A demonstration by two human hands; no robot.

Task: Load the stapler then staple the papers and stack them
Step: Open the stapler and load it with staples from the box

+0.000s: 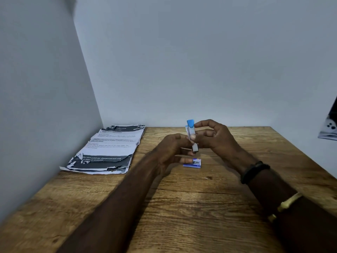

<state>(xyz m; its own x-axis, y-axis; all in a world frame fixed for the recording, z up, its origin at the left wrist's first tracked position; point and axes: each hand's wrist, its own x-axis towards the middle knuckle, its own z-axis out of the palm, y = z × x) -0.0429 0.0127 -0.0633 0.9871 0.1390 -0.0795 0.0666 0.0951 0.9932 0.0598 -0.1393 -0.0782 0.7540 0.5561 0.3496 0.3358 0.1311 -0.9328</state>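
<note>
Setting: plain desk corner, office or study type; which of the two cannot be told. Evidence: brown wood-grain tabletop point(182, 207) set into a corner of bare pale grey walls point(182, 61). On its far left, against the left wall: stack of torn-edged printed paper sheets point(107, 150). Near the tabletop's middle: small blue cardboard box of staples point(193, 163). Above that box, held up: small blue-and-metal stapler point(191, 134).

the stapler point(191, 133) is light blue on top with a silver-grey body. the staple box point(193, 163) is blue and white. the papers point(107, 147) are white with black print and dark grey bands. the counter point(182, 207) is brown woodgrain.
</note>
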